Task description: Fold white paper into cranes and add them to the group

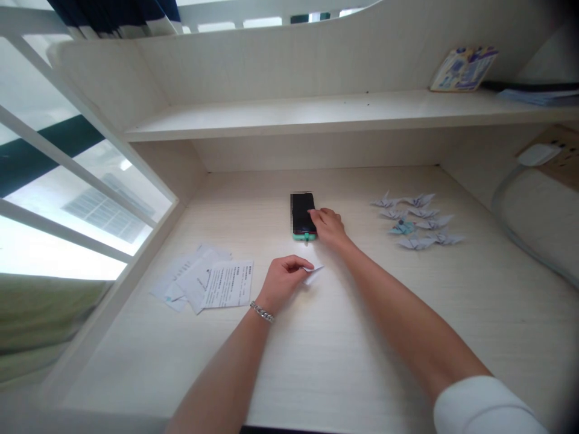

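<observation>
Two hands are at work in the head view, and the left hand (283, 278) pinches a small folded paper (313, 275) between thumb and fingertips, its fingers drawn in and nearly closed. That paper sits low over the middle of the desk (362, 361), just in front of the phone (302, 211); whether it touches the wood, I cannot tell. It should be very light and thin, springy along a crease yet limp across a flat part, easy to crumple or tear. A gentle pinch close to a folded edge, where the layers double up, looks the best hold; a hard squeeze would likely leave stray creases. The right hand (329, 228) is half curled, with its thumb on the right edge of the phone's dark screen and its fingers bent beside it; I cannot tell whether it grips. The phone lies flat, and should be stiff, smooth and much heavier than the paper, best steadied by its long sides. To the right stand folded paper figures (434, 223), pointed and probably easily bent, so better lifted by their bodies than their tips; loose printed sheets (228, 284) overlap at the left
</observation>
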